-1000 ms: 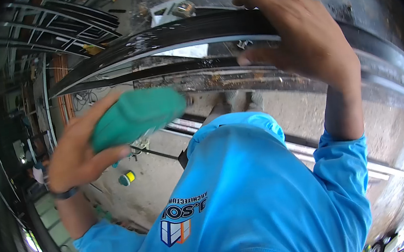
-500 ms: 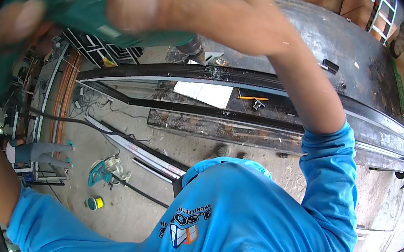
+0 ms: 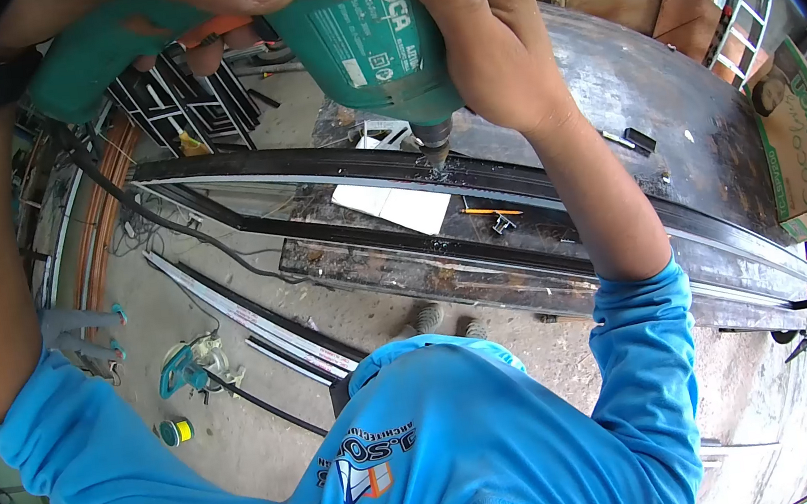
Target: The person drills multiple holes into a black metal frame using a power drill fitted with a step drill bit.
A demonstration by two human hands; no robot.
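Note:
A green corded power drill (image 3: pixel 364 55) points down, its chuck (image 3: pixel 432 138) close over the upper bar of a long black metal frame (image 3: pixel 332 165). My left hand (image 3: pixel 201 0) wraps the drill's handle, with fingers near its orange trigger. Against the far side of the drill body, my right hand (image 3: pixel 495 49) grips it near the top. Small bright shavings lie on the bar around the drill's tip. The frame rests across a dark worktable (image 3: pixel 714 153). White paper (image 3: pixel 398 207), an orange pencil (image 3: pixel 492 211) and a small metal piece (image 3: pixel 503 225) lie between its bars.
The drill's black cord (image 3: pixel 152 217) loops down on the left. On the floor are a teal circular saw (image 3: pixel 186 367), a yellow-labelled tin (image 3: pixel 177 431) and long metal profiles (image 3: pixel 250 316). A cardboard box (image 3: pixel 801 143) stands at the right. Another person's legs (image 3: pixel 80 327) show at the left.
The drill and both hands have come down from the top of the view and are sharper. The drill's tip is now at the black bar. The whole view has shifted slightly.

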